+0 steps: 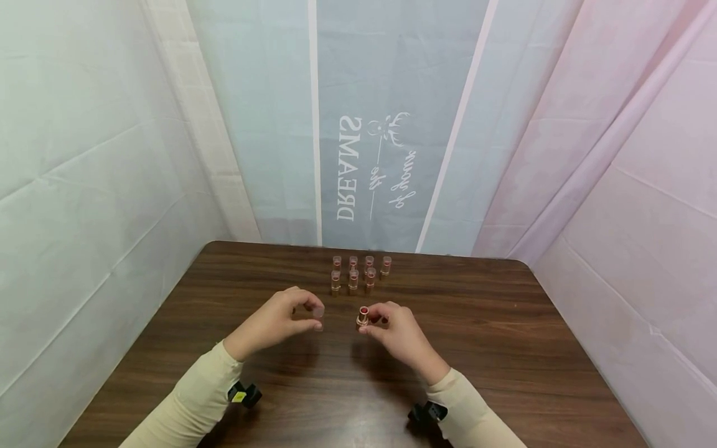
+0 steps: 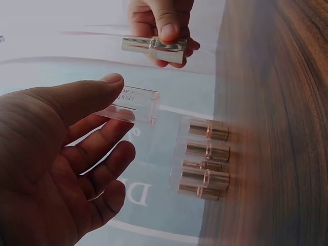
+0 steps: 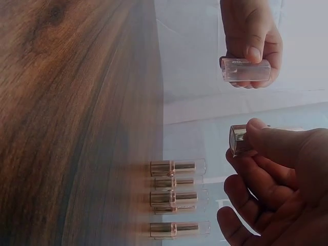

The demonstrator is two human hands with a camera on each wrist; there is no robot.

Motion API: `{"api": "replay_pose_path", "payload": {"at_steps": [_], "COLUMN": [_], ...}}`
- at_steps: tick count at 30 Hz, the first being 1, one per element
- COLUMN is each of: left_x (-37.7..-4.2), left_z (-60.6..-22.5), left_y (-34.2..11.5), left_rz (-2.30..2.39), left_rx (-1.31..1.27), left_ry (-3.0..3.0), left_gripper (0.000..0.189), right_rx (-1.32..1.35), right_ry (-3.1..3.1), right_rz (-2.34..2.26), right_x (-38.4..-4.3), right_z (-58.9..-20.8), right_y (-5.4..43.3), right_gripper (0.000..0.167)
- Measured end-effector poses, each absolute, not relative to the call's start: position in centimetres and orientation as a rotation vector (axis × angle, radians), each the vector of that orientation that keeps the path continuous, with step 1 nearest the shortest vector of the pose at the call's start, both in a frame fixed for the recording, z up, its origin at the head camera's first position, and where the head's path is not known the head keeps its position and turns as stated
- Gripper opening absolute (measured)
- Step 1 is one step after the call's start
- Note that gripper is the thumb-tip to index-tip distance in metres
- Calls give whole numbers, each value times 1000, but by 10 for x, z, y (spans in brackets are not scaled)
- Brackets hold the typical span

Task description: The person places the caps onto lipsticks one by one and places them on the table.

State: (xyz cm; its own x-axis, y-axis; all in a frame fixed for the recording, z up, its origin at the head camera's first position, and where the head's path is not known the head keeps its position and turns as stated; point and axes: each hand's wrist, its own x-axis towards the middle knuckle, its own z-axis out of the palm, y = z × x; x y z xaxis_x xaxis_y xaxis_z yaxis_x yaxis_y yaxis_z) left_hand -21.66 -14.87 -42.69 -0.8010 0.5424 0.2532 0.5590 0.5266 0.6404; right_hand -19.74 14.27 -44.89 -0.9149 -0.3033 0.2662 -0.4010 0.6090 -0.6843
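Observation:
Between thumb and fingers, my left hand point(image 1: 280, 318) pinches a clear lipstick cap point(image 2: 137, 104), printed with small lettering. A short gap to the right, my right hand point(image 1: 399, 331) pinches an uncapped gold lipstick tube point(image 1: 363, 317); its red tip shows at the top in the head view. Cap and tube are apart, both held above the table. Beyond the hands several capped lipsticks point(image 1: 353, 281) stand upright in two rows, gold below and clear above. In the right wrist view, fingers cover part of the tube point(image 3: 239, 139).
The dark wood table point(image 1: 476, 323) has rounded far corners. Behind it hangs a grey-blue curtain point(image 1: 392, 74) with white lettering, and pale cloth point(image 1: 84, 155) closes off the sides. A black wrist camera point(image 1: 244, 394) sits on the left sleeve, another point(image 1: 427, 413) on the right.

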Motion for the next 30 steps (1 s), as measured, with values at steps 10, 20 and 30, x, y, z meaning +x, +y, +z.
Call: {"api": "replay_pose_path", "payload": {"at_steps": [10, 20, 30], "left_x": [-214, -220, -225], "left_z": [-425, -410, -389], "left_y": [-140, -130, -113], "left_rz": [-1153, -1150, -1160], "left_rx": [-1014, -1049, -1105], "left_ry": [-2703, -2628, -2595], "left_gripper": [22, 22, 17], "right_rx": [656, 687, 707], "right_ry": [-2706, -2683, -2678], "right_rz": [1195, 1217, 1201], "right_x": [-200, -198, -198], "right_z": [-446, -446, -447], "right_y": [142, 145, 145], "right_gripper": [17, 17, 18]}}
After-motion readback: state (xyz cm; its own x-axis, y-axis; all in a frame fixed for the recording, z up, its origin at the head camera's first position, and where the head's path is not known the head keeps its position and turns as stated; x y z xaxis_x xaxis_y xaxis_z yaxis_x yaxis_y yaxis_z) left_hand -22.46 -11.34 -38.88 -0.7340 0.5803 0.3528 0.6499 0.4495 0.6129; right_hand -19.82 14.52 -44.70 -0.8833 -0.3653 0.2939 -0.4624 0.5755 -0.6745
